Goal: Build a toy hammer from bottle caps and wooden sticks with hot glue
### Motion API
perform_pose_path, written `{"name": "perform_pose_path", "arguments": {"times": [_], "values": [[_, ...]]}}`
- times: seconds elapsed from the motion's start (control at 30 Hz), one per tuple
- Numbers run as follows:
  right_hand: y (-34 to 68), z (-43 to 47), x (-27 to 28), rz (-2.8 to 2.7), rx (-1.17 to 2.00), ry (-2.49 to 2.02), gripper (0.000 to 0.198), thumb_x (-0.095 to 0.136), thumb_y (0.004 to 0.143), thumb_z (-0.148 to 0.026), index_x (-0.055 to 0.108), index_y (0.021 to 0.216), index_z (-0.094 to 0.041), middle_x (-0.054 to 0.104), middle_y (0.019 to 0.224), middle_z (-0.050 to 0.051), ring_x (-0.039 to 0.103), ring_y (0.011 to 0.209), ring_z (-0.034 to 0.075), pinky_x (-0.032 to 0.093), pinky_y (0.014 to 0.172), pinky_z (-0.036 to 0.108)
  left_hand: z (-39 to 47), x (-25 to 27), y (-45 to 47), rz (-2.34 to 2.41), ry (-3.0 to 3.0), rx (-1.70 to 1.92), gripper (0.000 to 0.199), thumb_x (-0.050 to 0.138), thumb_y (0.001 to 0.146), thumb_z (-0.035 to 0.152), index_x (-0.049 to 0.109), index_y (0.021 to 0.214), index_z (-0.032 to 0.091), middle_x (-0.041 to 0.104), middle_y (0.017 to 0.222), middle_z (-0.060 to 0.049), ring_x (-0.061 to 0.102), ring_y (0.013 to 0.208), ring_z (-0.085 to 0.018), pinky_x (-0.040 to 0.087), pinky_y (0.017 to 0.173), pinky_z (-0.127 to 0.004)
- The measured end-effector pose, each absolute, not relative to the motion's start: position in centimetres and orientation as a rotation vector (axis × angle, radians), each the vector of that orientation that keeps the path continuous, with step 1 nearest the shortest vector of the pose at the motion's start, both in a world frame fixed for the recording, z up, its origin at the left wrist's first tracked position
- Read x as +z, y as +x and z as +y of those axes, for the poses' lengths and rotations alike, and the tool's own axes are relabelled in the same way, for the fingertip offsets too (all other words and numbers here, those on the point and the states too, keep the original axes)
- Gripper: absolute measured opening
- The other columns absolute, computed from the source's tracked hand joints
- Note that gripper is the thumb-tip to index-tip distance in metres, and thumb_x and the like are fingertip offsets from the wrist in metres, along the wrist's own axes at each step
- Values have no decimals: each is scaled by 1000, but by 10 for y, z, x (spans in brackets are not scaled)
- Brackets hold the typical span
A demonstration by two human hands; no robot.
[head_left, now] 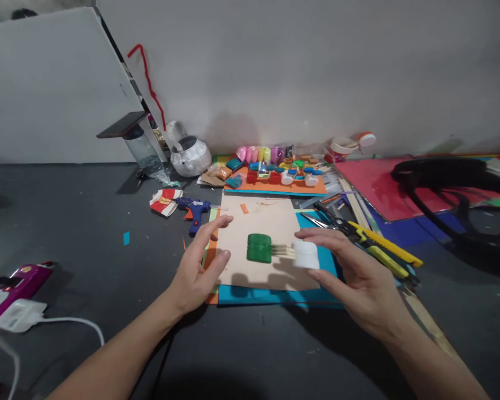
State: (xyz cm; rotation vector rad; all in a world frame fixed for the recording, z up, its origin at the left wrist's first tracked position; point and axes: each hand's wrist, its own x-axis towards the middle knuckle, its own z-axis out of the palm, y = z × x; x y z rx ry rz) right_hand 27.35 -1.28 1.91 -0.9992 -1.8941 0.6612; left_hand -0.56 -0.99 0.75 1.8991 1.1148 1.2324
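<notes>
My right hand (354, 272) pinches a pair of white bottle caps (305, 254) between thumb and fingers. Thin wooden sticks (282, 250) join these to a pair of green bottle caps (259, 248), all one piece held above a pale sheet of paper (258, 216). To the left of the green caps, my left hand (202, 264) is open, its thumb and fingers apart and touching nothing. Beneath the pale sheet lies blue paper (275, 297), with orange and green sheets showing at the left.
Behind are bottle-cap pieces (281, 176) on orange sheets and coloured clay packs (266, 154). A blue glue gun (196, 214) and white kettle-shaped pot (190, 156) stand left. Scissors (329, 219) and a yellow cutter (385, 244) lie right; a purple power strip (20, 289) lies far left.
</notes>
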Motion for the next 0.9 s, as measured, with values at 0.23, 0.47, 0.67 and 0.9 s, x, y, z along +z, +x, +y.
{"name": "perform_pose_path", "arguments": {"times": [0.23,0.47,0.67,0.9], "values": [[266,-16,21,-2006,636,-942,31,63,90,-25,57,121,-30,60,125,6,53,121,27,43,103,44,-19,17,-5,996,1665,1026,29,46,98,30,58,125,26,67,114,-6,62,100,-20,48,81,-31],[268,-20,31,-2017,558,-927,35,64,88,-21,57,121,-30,62,121,5,54,120,27,42,104,44,-20,16,-5,1073,1762,1134,26,45,98,25,55,75,20,54,71,1,48,66,-12,37,63,-27],[272,-23,37,-2000,460,-943,38,65,86,-20,58,121,-33,63,120,5,55,119,31,41,104,53,-16,12,-3,1367,1648,1378,29,53,95,27,50,67,20,48,66,2,44,63,-13,36,61,-27],[281,-21,40,-1954,447,-999,42,66,85,-19,59,122,-36,63,120,3,55,119,33,42,105,56,4,12,-18,1490,1487,1795,24,56,92,30,54,70,21,51,67,2,49,65,-13,40,62,-28]]}}
